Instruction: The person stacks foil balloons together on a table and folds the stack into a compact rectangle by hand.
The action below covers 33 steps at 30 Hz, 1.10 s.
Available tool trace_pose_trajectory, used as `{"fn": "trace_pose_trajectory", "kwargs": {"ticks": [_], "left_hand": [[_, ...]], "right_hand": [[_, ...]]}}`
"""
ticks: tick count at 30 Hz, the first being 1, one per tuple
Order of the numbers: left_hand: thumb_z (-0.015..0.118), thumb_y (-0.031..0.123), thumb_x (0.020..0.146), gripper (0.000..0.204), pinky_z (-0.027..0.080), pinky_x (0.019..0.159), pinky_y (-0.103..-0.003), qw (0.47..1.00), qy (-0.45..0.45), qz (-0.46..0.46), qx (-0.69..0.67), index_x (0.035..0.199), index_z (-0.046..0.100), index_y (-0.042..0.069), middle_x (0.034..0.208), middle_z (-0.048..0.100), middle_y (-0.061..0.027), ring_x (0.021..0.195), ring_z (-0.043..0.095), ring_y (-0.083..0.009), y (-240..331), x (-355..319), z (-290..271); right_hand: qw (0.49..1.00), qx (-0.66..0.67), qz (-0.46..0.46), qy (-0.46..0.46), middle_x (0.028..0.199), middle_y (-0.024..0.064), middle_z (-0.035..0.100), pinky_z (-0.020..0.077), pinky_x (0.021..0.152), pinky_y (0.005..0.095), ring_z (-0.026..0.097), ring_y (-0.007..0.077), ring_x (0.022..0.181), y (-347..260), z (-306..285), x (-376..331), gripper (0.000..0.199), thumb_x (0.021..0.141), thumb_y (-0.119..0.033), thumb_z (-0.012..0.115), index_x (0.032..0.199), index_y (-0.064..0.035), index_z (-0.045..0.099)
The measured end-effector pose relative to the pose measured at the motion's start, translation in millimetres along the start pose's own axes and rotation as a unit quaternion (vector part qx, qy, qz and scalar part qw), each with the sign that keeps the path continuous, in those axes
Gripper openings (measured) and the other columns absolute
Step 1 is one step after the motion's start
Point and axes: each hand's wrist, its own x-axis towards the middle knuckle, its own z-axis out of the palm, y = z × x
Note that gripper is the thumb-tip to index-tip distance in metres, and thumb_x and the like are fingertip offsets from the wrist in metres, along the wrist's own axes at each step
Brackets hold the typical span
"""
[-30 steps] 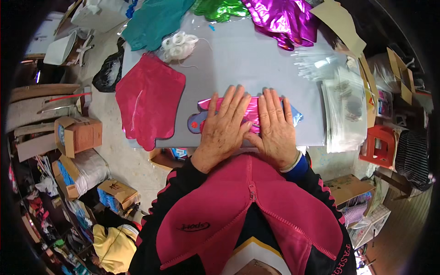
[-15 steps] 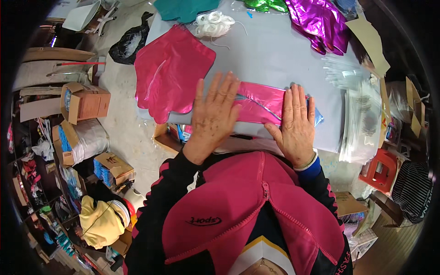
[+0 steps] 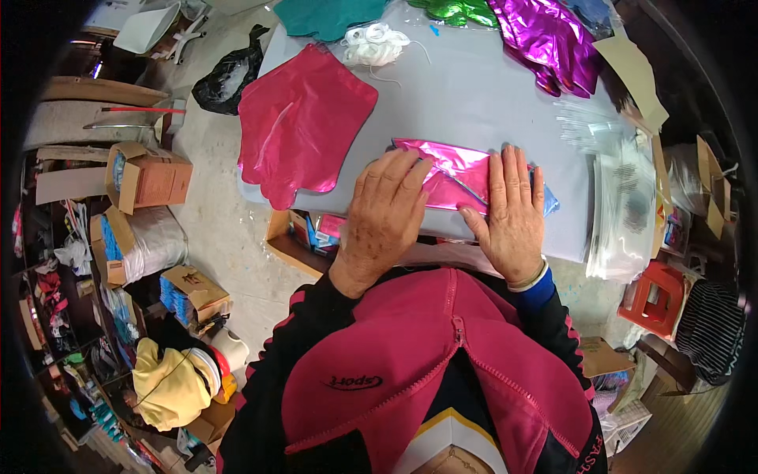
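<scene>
A flat, folded pink foil balloon (image 3: pixel 450 178) lies near the front edge of the grey table, a bluish corner sticking out at its right end. My right hand (image 3: pixel 512 213) rests flat across its right part, fingers stretched out. At the left end, my left hand (image 3: pixel 387 209) has its fingers bent round the balloon's edge; the thumb is mostly hidden. Left of my hands is a stack of flat deep-pink foil balloons (image 3: pixel 304 122), one lobe reaching over the table's edge.
White string (image 3: pixel 373 45) sits behind the pink stack. Teal (image 3: pixel 332 17), green (image 3: pixel 454 9) and purple foil pieces (image 3: pixel 549 43) lie along the far side. Clear plastic bags (image 3: pixel 624 209) occupy the right edge. An open carton (image 3: pixel 292 249) stands below; a red stool (image 3: pixel 654 292) is right.
My left hand has slid right and slightly down, its fingers going from spread flat to bent at the folded balloon's left end. My right hand stays in place.
</scene>
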Motion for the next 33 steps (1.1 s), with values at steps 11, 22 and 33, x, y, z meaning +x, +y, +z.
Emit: {"fn": "trace_pose_trajectory", "kwargs": {"ticks": [11, 22, 33], "left_hand": [[0.076, 0.022, 0.088, 0.044, 0.042, 0.089, -0.042, 0.985, -0.006, -0.172, -0.033, 0.127, 0.066, 0.003, 0.107, 0.069, -0.0091, 0.102, 0.058, -0.0287, -10.5, 0.2, -1.5], [0.079, 0.022, 0.086, 0.028, 0.04, 0.093, -0.041, 0.974, -0.042, -0.188, -0.117, 0.11, 0.073, 0.009, 0.102, 0.07, -0.006, 0.104, 0.057, -0.0281, -15.1, -4.3, -6.7], [0.079, 0.014, 0.079, 0.023, 0.038, 0.099, -0.043, 0.982, -0.09, -0.067, -0.15, 0.1, 0.073, 0.011, 0.113, 0.066, -0.0045, 0.115, 0.056, -0.0279, -27.8, -19.1, -19.1]], "right_hand": [[1.0, 0.022, 0.009, 0.006, 0.165, 0.0212, 0.035, 0.0143, 0.128, 0.0533, 0.028, 0.0341, 0.157, 4.4, 1.2, -1.8, 0.087, 0.097, -0.056, 0.061, 0.16, -0.0016, 0.035], [0.984, 0.1, 0.047, 0.14, 0.152, 0.0244, 0.047, 0.0268, 0.122, 0.0558, 0.038, 0.0419, 0.147, 19.3, -31.9, -33.5, 0.087, 0.085, -0.034, 0.083, 0.153, 0.0015, 0.042], [0.976, 0.203, 0.024, 0.075, 0.114, 0.01, 0.066, 0.0394, 0.102, 0.045, 0.055, 0.0339, 0.115, 35.9, -28.5, -45.2, 0.035, 0.081, -0.013, 0.079, 0.114, -0.0069, 0.07]]}}
